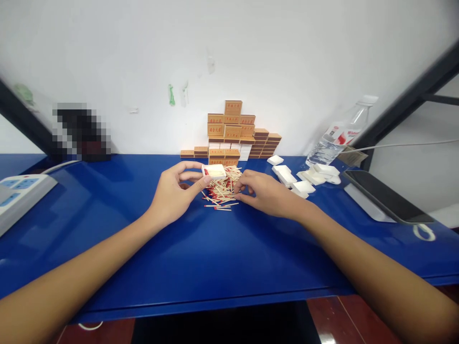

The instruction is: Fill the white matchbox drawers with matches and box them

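Observation:
My left hand (175,188) holds a white matchbox tray (219,168) between thumb and fingers, and some red-tipped matches lie inside it. Below and behind the tray, a loose heap of matches (224,190) with red heads spreads over the blue table. At the heap's right side is my right hand (263,192), its fingers curled and thumb drawn in against the matches. Whether a match sits between those fingertips is too small to tell. Several empty white trays (285,176) lie scattered to the right of this hand.
Stacked matchboxes (233,129) stand against the wall behind the heap. A plastic bottle (339,131) leans at the back right. On the right lies a phone (387,196) on a white box. A power strip (25,193) and a dark, partly blurred object (86,134) are on the left.

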The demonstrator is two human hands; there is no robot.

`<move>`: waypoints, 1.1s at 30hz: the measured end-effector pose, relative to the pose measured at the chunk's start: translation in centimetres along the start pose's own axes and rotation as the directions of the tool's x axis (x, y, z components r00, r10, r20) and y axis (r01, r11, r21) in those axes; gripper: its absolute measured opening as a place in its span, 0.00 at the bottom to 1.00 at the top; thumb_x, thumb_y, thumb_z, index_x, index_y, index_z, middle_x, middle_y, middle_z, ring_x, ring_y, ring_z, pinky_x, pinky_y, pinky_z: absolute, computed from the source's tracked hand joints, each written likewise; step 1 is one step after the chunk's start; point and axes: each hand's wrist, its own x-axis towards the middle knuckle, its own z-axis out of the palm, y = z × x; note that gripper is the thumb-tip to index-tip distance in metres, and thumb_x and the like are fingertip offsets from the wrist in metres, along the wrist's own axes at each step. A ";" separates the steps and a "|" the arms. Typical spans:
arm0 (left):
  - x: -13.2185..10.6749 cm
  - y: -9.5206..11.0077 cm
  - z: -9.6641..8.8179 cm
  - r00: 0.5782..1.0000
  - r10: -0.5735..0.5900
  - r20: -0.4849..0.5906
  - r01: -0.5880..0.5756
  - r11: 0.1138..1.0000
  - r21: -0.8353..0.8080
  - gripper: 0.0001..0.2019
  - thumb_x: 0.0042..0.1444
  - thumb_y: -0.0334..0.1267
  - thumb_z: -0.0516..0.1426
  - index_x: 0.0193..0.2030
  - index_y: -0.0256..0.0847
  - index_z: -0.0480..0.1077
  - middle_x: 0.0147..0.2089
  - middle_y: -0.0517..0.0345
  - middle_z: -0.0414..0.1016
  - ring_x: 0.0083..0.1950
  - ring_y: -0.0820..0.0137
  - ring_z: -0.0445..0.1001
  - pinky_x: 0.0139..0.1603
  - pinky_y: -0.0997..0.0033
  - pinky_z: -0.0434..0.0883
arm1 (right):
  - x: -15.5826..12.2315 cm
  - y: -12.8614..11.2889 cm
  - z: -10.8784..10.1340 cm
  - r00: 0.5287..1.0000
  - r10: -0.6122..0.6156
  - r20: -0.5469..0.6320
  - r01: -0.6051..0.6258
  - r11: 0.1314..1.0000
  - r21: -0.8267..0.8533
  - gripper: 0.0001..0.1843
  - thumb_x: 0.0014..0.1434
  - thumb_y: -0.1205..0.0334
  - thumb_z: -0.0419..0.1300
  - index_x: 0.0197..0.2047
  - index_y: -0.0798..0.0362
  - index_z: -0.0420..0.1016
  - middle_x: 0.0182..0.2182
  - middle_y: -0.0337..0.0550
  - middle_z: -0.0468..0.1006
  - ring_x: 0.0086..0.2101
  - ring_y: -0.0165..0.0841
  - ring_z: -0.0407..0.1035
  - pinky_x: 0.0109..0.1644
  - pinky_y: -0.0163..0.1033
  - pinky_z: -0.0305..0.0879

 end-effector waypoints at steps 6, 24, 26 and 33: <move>0.0 0.1 0.0 1.000 0.002 0.009 -0.002 1.000 0.012 0.22 0.57 0.49 0.70 0.52 0.38 0.76 0.43 0.49 0.86 0.39 0.65 0.83 0.34 0.69 0.75 | 0.1 0.3 0.1 0.997 0.036 0.064 -0.039 0.999 0.039 0.02 0.66 0.67 0.62 0.40 0.52 0.74 0.40 0.44 0.74 0.37 0.35 0.69 0.41 0.39 0.62; -0.1 0.1 0.0 1.000 0.010 0.024 -0.011 0.999 0.036 0.22 0.57 0.50 0.69 0.52 0.39 0.76 0.43 0.49 0.86 0.40 0.64 0.84 0.33 0.68 0.75 | -0.3 0.3 -0.9 0.987 -0.002 0.159 -0.009 0.998 0.070 0.04 0.68 0.64 0.58 0.43 0.51 0.74 0.42 0.47 0.71 0.40 0.38 0.67 0.44 0.42 0.64; -0.1 0.1 0.0 1.000 0.004 0.024 -0.005 0.999 0.039 0.22 0.57 0.51 0.69 0.52 0.39 0.76 0.43 0.49 0.86 0.41 0.63 0.84 0.34 0.67 0.76 | -0.2 0.1 -0.8 0.985 0.007 0.173 -0.019 0.997 0.069 0.04 0.68 0.65 0.57 0.41 0.51 0.73 0.42 0.47 0.71 0.41 0.38 0.67 0.45 0.43 0.64; -0.1 0.2 0.0 1.000 0.008 0.024 -0.010 0.998 0.059 0.21 0.57 0.50 0.69 0.51 0.39 0.76 0.42 0.50 0.86 0.40 0.63 0.84 0.34 0.68 0.75 | -0.4 0.2 -1.2 0.978 0.043 0.205 -0.058 0.996 0.067 0.09 0.71 0.60 0.53 0.40 0.52 0.71 0.42 0.49 0.71 0.41 0.40 0.67 0.47 0.45 0.64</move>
